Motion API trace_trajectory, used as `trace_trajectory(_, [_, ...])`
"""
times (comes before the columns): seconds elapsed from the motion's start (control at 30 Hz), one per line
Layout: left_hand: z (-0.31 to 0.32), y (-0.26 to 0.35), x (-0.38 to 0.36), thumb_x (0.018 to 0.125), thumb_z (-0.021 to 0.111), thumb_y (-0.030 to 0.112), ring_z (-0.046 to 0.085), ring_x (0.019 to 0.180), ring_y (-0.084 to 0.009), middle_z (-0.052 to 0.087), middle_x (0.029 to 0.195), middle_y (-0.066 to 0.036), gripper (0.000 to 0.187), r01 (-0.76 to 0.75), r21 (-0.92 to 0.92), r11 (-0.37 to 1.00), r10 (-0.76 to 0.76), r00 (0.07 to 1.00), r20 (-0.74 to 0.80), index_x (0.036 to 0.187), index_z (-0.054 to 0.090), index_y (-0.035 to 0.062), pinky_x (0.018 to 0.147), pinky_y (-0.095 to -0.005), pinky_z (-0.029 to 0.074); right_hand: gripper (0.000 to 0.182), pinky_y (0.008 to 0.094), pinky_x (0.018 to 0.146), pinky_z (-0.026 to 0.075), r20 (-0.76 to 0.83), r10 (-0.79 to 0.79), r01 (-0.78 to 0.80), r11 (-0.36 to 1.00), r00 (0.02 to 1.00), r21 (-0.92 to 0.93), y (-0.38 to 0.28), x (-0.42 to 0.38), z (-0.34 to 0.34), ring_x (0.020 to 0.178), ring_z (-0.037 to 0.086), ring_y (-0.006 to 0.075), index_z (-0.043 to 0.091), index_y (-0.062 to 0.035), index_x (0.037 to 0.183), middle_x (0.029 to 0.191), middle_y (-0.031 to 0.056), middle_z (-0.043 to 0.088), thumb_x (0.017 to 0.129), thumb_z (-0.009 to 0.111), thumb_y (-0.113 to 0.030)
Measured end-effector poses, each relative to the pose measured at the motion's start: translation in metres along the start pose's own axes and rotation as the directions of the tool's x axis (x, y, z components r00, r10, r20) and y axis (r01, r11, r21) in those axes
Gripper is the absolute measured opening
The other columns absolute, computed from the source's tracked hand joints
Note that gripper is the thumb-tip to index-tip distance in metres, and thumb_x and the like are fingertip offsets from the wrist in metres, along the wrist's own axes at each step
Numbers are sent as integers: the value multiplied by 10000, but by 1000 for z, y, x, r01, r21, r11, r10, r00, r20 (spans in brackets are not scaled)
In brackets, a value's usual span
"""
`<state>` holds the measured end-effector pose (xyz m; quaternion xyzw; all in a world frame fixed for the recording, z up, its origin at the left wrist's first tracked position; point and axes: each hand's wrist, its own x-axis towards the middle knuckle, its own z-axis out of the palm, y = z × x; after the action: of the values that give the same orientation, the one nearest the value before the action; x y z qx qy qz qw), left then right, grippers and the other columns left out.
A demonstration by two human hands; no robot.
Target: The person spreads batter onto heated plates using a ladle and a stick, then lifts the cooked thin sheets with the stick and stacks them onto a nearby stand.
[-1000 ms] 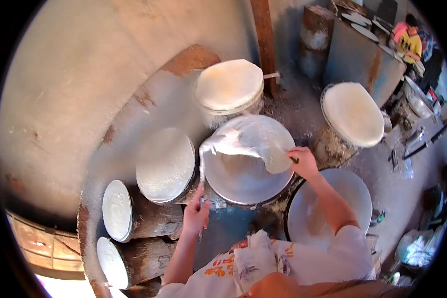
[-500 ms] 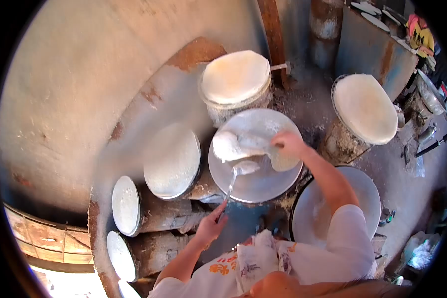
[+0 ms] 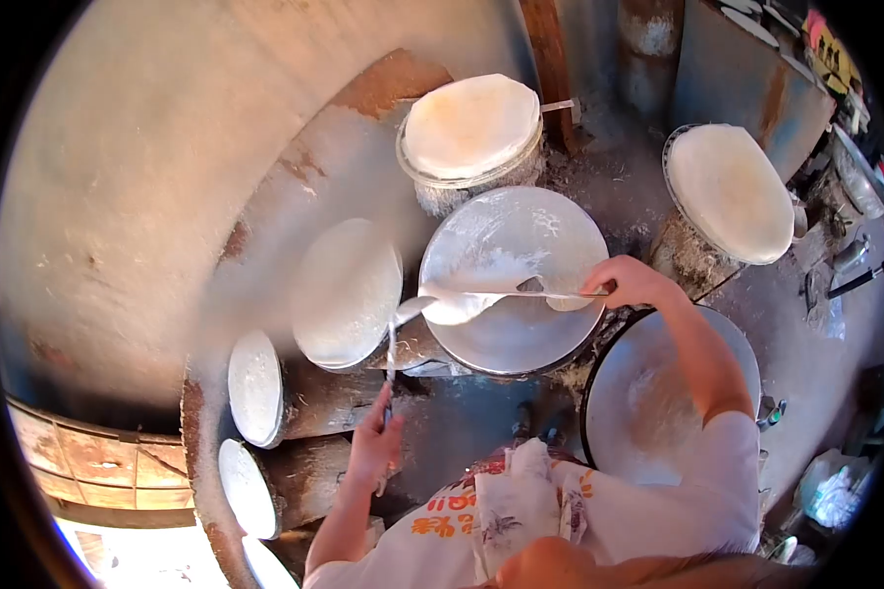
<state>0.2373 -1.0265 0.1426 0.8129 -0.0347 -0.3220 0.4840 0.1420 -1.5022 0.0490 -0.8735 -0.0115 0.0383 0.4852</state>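
Note:
My left hand [image 3: 375, 442] is closed around the handle of a metal ladle [image 3: 413, 310], whose bowl is at the left rim of a large round pan [image 3: 521, 344]. Above that pan's right edge, my right hand [image 3: 627, 282] pinches the end of a thin, flat tool [image 3: 550, 294] that stretches left across the pan. White batter or dough [image 3: 457, 307] lies under the tool's left end. Whitish smears cover the pan's upper part.
Behind the pan is a round stand with a pale disc [image 3: 471, 128]; another pale disc [image 3: 732, 191] tilts at the right. An empty-looking round pan [image 3: 673, 393] sits at lower right. White-coated pans [image 3: 349, 294] line the left, partly under steam. A plastic bag [image 3: 833, 491] lies far right.
The ladle and my left hand have moved left to the pan's rim. My right hand has shifted right, and the tool now looks edge-on. The whole view has tilted slightly.

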Motion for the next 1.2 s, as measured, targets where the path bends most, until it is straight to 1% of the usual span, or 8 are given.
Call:
trace_trajectory(0.13, [24, -11, 49, 932, 499, 98, 380, 338, -76, 438, 498, 15, 556, 5, -144, 990, 7, 997, 81, 1444, 287, 142, 314, -243, 327, 278, 310, 662, 492, -379, -66, 53, 998, 923, -45, 18, 0, 38, 730, 611, 216, 686, -74, 916, 873, 81, 652, 643, 647, -30])
trace_trajectory(0.37, [32, 5, 29, 949, 476, 116, 391, 371, -79, 411, 522, 15, 558, -83, 36, 996, 75, 981, 178, 1457, 251, 169, 343, -252, 336, 327, 348, 786, 486, -458, 57, -79, 996, 887, -28, -20, -64, 68, 895, 603, 288, 680, -63, 907, 919, 100, 639, 611, 595, 47])
trace_trajectory(0.57, [18, 25, 13, 960, 455, 123, 356, 373, -89, 368, 537, 4, 570, -25, -143, 989, 84, 900, 428, 1469, 214, 215, 346, -243, 326, 282, 362, 708, 489, -505, -68, -135, 925, 860, -355, -59, -104, 145, 884, 620, 246, 670, -93, 935, 996, 78, 649, 702, 576, 36])
trace_trajectory(0.6, [4, 34, 10, 966, 435, 123, 350, 373, -83, 360, 538, 9, 559, -73, -212, 975, 166, 871, 462, 1469, 212, 222, 342, -236, 322, 293, 336, 679, 483, -594, 134, -137, 990, 793, 42, -78, -113, 166, 850, 625, 223, 651, -104, 970, 996, 74, 653, 723, 573, 34])
trace_trajectory(0.7, [-38, 55, 12, 987, 373, 130, 323, 374, -61, 336, 546, 25, 518, -90, -416, 905, 289, 849, 443, 1463, 214, 257, 326, -211, 301, 333, 257, 599, 454, -413, 571, 20, 570, 710, 821, -146, -79, 236, 744, 623, 152, 562, -128, 1091, 985, 64, 661, 795, 557, 23])
trace_trajectory(0.8, [-56, 32, 42, 1004, 351, 169, 291, 367, -43, 332, 578, 33, 483, 36, -679, 734, 394, 792, 467, 1446, 227, 319, 307, -184, 266, 290, 229, 512, 412, -355, 539, 158, 377, 764, 913, -170, 66, 319, 632, 563, 101, 447, -87, 1166, 948, 78, 662, 892, 540, -66])
trace_trajectory(0.9, [-90, 9, 50, 1001, 367, 177, 292, 351, -45, 340, 583, 26, 493, 108, -775, 622, 490, 718, 494, 1446, 216, 326, 292, -185, 262, 273, 235, 431, 370, -555, 553, 337, 450, 621, 827, -142, 185, 384, 525, 495, 92, 432, -103, 1168, 860, 77, 640, 916, 536, -113])
trace_trajectory(1.2, [-169, -2, 27, 964, 425, 76, 308, 356, -46, 343, 560, 23, 601, -102, -718, 688, 546, 724, 421, 1467, 170, 284, 300, -205, 283, 387, 227, 368, 267, -512, 836, 415, 402, 197, 816, -183, 129, 419, 435, 331, 53, 507, -190, 1281, 674, -19, 486, 907, 564, -109])
